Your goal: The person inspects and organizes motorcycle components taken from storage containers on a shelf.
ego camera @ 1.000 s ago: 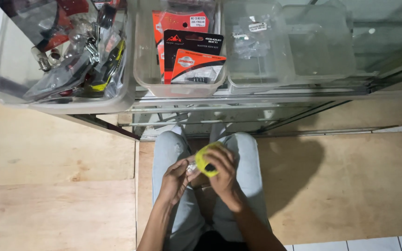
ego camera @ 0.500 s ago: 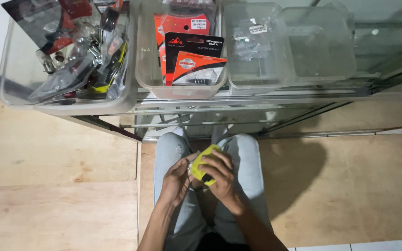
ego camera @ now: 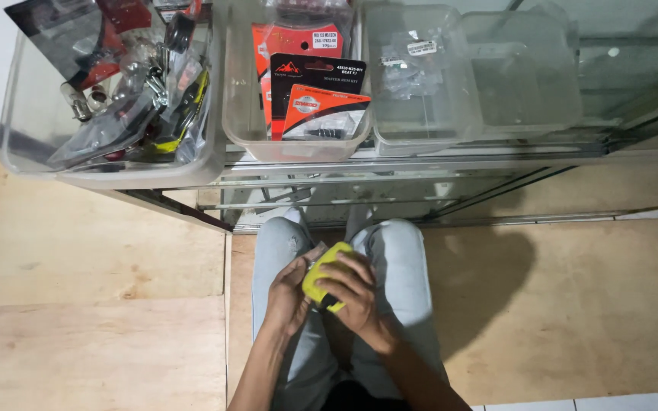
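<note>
Both my hands meet over my lap, above light grey trousers [ego camera: 397, 251]. My right hand [ego camera: 359, 298] is wrapped around a small yellow object [ego camera: 321, 274] with a dark end at the bottom. My left hand [ego camera: 287, 293] presses against its left side, fingertips at a small clear or silvery piece [ego camera: 314, 253] near the top. What exactly the yellow object is I cannot tell.
A glass counter [ego camera: 420, 164] stands ahead with several clear plastic bins: one full of bagged parts [ego camera: 116, 91], one with red and black packets [ego camera: 306, 91], one with small clear bags [ego camera: 420, 68], one looking bare [ego camera: 523, 72]. Plywood floor [ego camera: 93, 304] lies on both sides.
My hands have shifted slightly lower and the yellow object has turned a little in my right hand; the camera has tilted a bit.
</note>
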